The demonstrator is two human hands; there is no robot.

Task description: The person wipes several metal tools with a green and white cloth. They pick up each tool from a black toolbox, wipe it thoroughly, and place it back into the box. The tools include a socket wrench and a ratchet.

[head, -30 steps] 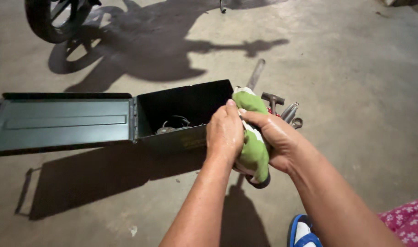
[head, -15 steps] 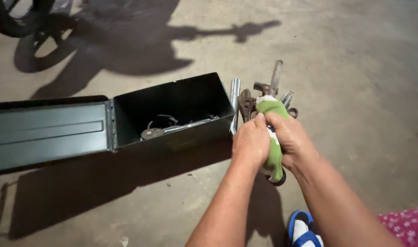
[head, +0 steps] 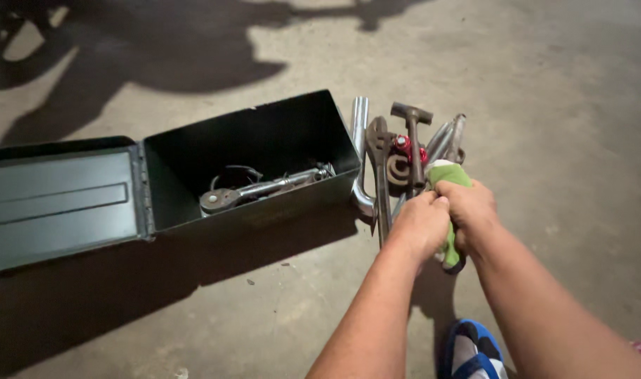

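both hands grip a green and white cloth (head: 448,210) between them, the left hand (head: 420,224) closed on its near side and the right hand (head: 471,210) closed over its far side, just above the concrete floor (head: 559,140). beside them lies a pile of tools: a hammer (head: 413,133), a wrench (head: 379,161) and metal pipes (head: 360,140). to the left a dark green metal box (head: 250,168) stands open, a ratchet (head: 254,191) inside, its lid (head: 57,203) laid flat.
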